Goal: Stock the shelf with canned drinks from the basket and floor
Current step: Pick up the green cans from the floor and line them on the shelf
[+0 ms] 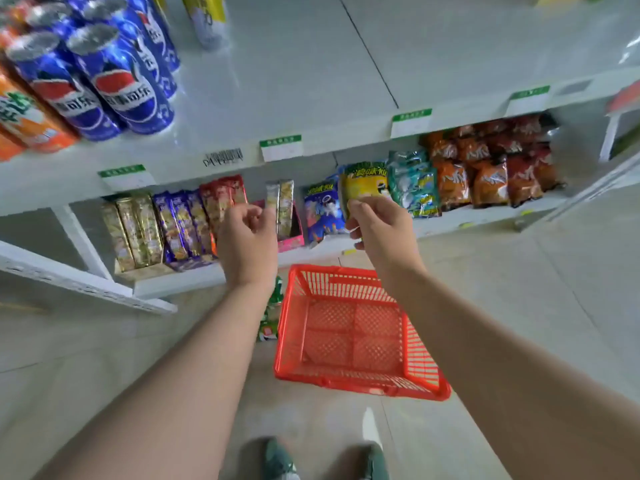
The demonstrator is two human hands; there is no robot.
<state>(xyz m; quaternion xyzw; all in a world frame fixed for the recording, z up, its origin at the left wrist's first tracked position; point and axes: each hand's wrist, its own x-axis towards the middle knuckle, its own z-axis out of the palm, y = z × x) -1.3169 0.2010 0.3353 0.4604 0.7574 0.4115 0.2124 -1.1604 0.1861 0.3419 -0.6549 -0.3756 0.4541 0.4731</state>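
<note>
While both hands are up in front of the snack bags [485, 174], the left hand [247, 233] has its fingers curled in and holds nothing. The right hand [379, 226] is curled too, but I cannot tell if it holds something. Blue cans [114, 81] stand on the top shelf [294, 81]. Green cans [272, 313] are on the floor [104, 341], just beside the red basket [426, 372].

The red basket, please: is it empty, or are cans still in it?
Empty: the basket shows its bare mesh bottom throughout, with nothing lying inside.
</note>
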